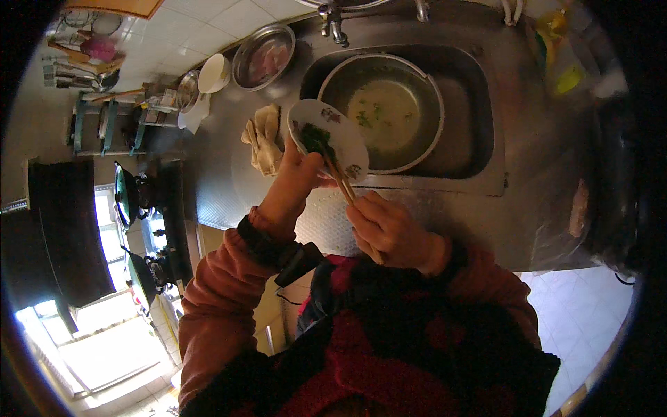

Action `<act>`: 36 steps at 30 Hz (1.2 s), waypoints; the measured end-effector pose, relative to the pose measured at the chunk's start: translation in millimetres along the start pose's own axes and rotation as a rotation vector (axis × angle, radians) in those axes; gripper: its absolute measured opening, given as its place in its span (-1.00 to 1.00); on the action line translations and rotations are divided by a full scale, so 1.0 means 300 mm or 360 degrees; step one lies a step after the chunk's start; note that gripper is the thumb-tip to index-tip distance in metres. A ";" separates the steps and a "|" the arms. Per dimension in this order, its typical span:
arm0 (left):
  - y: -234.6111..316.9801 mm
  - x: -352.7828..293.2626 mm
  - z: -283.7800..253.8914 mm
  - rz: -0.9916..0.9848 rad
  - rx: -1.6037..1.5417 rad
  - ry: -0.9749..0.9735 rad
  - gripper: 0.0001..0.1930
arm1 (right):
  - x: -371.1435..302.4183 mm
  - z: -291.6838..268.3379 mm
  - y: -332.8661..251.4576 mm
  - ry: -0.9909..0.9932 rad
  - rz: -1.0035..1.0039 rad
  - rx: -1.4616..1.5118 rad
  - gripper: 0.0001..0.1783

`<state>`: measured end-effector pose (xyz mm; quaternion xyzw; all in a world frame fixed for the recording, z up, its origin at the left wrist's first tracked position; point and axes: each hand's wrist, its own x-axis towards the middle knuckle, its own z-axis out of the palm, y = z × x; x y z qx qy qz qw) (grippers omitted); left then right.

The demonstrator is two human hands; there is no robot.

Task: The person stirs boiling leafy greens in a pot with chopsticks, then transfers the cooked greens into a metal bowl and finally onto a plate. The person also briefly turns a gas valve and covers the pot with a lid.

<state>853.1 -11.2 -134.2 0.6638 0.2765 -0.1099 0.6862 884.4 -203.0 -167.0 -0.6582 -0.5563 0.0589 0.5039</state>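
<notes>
My left hand [297, 182] grips the near left rim of a white plate with a floral pattern [342, 133], tilted over the left edge of the sink. Dark green chopped leaves [314, 138] lie in it. Wooden chopsticks [343, 182] are closed in my right hand [396, 233], their tips at the greens. Beyond the plate, a large round metal basin [436, 132] stands in the sink, holding cloudy water with a few green bits [372, 115] afloat. The plate hides part of the basin's left side.
A crumpled beige cloth [264, 142] lies left of the plate. Behind it stand a metal bowl [264, 55] with pinkish pieces and a white bowl [214, 74]. The faucet [333, 28] rises behind the sink [479, 167]. Two woks [139, 278] sit at the far left.
</notes>
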 end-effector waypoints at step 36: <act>0.057 0.042 0.026 -0.0189 0.0039 0.0055 -0.50 | -0.001 0.009 0.004 0.0195 0.0032 0.0105 -0.62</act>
